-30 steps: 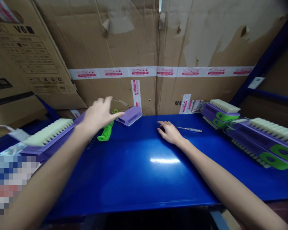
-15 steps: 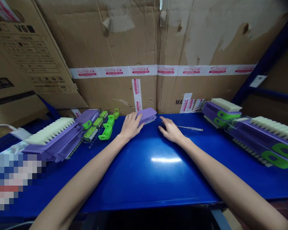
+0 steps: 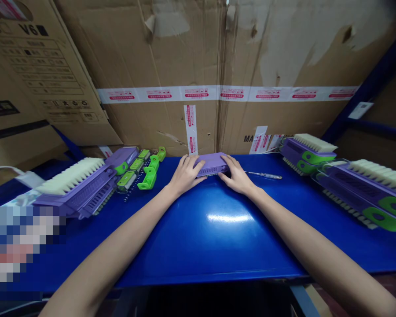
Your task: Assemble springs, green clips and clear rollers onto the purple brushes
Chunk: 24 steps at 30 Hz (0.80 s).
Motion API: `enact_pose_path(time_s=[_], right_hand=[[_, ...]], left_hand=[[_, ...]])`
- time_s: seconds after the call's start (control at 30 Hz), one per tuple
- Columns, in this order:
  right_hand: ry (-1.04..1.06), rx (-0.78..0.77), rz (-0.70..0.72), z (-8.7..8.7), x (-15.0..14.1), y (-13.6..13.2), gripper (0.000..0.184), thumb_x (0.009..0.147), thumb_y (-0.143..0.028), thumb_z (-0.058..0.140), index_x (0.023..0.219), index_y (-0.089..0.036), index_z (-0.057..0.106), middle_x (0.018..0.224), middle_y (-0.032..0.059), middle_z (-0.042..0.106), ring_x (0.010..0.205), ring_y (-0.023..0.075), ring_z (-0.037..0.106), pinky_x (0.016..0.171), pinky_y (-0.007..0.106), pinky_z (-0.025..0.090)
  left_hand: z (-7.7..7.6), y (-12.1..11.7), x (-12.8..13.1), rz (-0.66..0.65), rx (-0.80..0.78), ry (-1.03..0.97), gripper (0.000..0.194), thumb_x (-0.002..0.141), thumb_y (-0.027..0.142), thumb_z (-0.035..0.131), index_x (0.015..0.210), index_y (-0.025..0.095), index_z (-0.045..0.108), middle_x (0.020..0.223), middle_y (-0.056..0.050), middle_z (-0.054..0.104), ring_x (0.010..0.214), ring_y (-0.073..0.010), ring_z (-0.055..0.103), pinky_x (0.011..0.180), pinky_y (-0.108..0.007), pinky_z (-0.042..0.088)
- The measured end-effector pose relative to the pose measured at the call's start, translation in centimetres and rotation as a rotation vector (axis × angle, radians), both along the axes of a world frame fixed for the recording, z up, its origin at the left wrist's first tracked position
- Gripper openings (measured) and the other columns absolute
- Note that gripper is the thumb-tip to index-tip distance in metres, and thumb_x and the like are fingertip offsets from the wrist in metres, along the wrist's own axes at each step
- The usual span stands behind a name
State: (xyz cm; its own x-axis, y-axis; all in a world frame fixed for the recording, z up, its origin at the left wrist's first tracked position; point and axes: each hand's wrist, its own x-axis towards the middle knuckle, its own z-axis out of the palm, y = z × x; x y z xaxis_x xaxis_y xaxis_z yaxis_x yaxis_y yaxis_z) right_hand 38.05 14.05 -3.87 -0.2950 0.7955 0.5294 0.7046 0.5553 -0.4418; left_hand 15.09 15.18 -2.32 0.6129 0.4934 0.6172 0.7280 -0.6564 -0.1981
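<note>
A purple brush [image 3: 214, 163] lies at the back middle of the blue table, bristle side down, with pale bristle tips just showing under its edge. My left hand [image 3: 185, 174] is closed on its left end, fingers over the top and thumb at the front. The right end is gripped by my right hand [image 3: 236, 177], with the thumb low at the front. Just right of that hand rests a screwdriver [image 3: 267, 175] with a clear handle. Left of my left hand lie bright green plastic clips [image 3: 149, 178] and several green pieces with metal plates [image 3: 126, 180].
Purple brushes with cream bristles [image 3: 73, 176] are stacked on the left, beside a row of small screws [image 3: 131, 188]. More stacked brushes [image 3: 353, 189] with green ends stand on the right. A cardboard wall [image 3: 158, 119] closes off the back of the blue table [image 3: 191, 246].
My right hand has moved onto the right end of the brush, which was held only by the left hand. The brush has shifted right and turned more level across the table.
</note>
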Motion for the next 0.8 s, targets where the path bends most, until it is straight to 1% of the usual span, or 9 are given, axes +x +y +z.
enact_pose_path(time_s=[0.13, 0.23, 0.3, 0.37, 0.47, 0.6, 0.67, 0.73, 0.8], right_hand=[[0.031, 0.026, 0.037, 0.0, 0.0, 0.0, 0.070, 0.081, -0.037, 0.057, 0.143, -0.017, 0.030, 0.143, 0.0178, 0.039, 0.133, 0.0294, 0.036, 0.110, 0.053, 0.029], [0.144, 0.020, 0.045, 0.2, 0.0, 0.1, 0.090, 0.075, -0.042, 0.066, 0.147, -0.018, 0.018, 0.144, 0.0186, 0.037, 0.134, 0.0302, 0.035, 0.110, 0.054, 0.029], [0.276, -0.033, 0.044, 0.4, -0.1, 0.0, 0.104, 0.069, -0.047, 0.072, 0.149, -0.020, 0.010, 0.145, 0.0186, 0.036, 0.133, 0.0307, 0.038, 0.108, 0.054, 0.031], [0.423, -0.131, 0.046, 0.7, -0.3, -0.2, 0.112, 0.066, -0.050, 0.074, 0.149, -0.022, 0.005, 0.143, 0.0183, 0.039, 0.130, 0.0299, 0.043, 0.107, 0.053, 0.034], [0.599, -0.266, 0.059, 1.2, -0.8, -0.7, 0.109, 0.066, -0.051, 0.074, 0.148, -0.020, 0.010, 0.138, 0.0172, 0.046, 0.127, 0.0276, 0.047, 0.108, 0.049, 0.035], [0.782, -0.344, 0.129, 1.4, -2.2, -1.3, 0.081, 0.072, -0.049, 0.069, 0.138, -0.022, 0.032, 0.132, 0.0120, 0.054, 0.121, 0.0249, 0.052, 0.103, 0.046, 0.043], [0.887, -0.376, 0.165, 1.5, -2.9, -1.5, 0.071, 0.074, -0.048, 0.066, 0.134, -0.023, 0.036, 0.129, 0.0103, 0.057, 0.117, 0.0236, 0.056, 0.098, 0.043, 0.047], [1.000, -0.383, 0.161, 1.7, -3.4, -1.6, 0.073, 0.072, -0.045, 0.069, 0.134, -0.023, 0.035, 0.127, 0.0101, 0.058, 0.115, 0.0235, 0.058, 0.095, 0.042, 0.050], [1.094, -0.381, 0.125, 2.0, -3.5, -1.6, 0.082, 0.070, -0.042, 0.071, 0.137, -0.023, 0.030, 0.123, 0.0107, 0.060, 0.112, 0.0244, 0.060, 0.093, 0.041, 0.051]], left_hand=[[0.0, -0.1, 0.0, -0.002, 0.004, -0.004, 0.037, 0.087, 0.036, 0.054, 0.119, 0.017, 0.057, 0.118, -0.017, 0.061, 0.114, -0.0306, 0.056, 0.103, -0.054, 0.038], [0.0, -0.1, -0.2, -0.024, 0.011, -0.056, 0.039, 0.088, 0.037, 0.053, 0.121, 0.016, 0.054, 0.121, -0.017, 0.061, 0.116, -0.0301, 0.056, 0.103, -0.053, 0.040], [-0.1, -0.1, -0.3, -0.033, 0.016, -0.117, 0.041, 0.088, 0.036, 0.053, 0.123, 0.015, 0.051, 0.122, -0.017, 0.060, 0.119, -0.0295, 0.055, 0.104, -0.052, 0.041], [-0.2, -0.3, -0.4, -0.047, 0.024, -0.176, 0.043, 0.088, 0.038, 0.053, 0.124, 0.015, 0.048, 0.122, -0.017, 0.060, 0.120, -0.0286, 0.054, 0.104, -0.050, 0.042], [-0.5, -0.5, -0.2, -0.071, 0.037, -0.248, 0.045, 0.087, 0.043, 0.054, 0.122, 0.015, 0.046, 0.121, -0.017, 0.059, 0.119, -0.0273, 0.055, 0.101, -0.045, 0.046], [-0.8, -1.1, 0.7, -0.067, 0.054, -0.344, 0.046, 0.085, 0.048, 0.056, 0.116, 0.017, 0.044, 0.119, -0.017, 0.059, 0.112, -0.0261, 0.060, 0.093, -0.039, 0.052], [-0.9, -1.4, 1.1, -0.045, 0.041, -0.388, 0.046, 0.084, 0.050, 0.056, 0.115, 0.018, 0.043, 0.119, -0.017, 0.059, 0.112, -0.0258, 0.060, 0.091, -0.038, 0.053], [-0.9, -1.7, 1.5, -0.038, 0.016, -0.396, 0.048, 0.084, 0.052, 0.056, 0.115, 0.019, 0.043, 0.120, -0.016, 0.058, 0.112, -0.0257, 0.061, 0.089, -0.038, 0.054], [-0.9, -1.9, 1.7, -0.078, -0.004, -0.348, 0.052, 0.082, 0.055, 0.056, 0.117, 0.018, 0.043, 0.122, -0.017, 0.057, 0.111, -0.0262, 0.061, 0.089, -0.038, 0.054]])
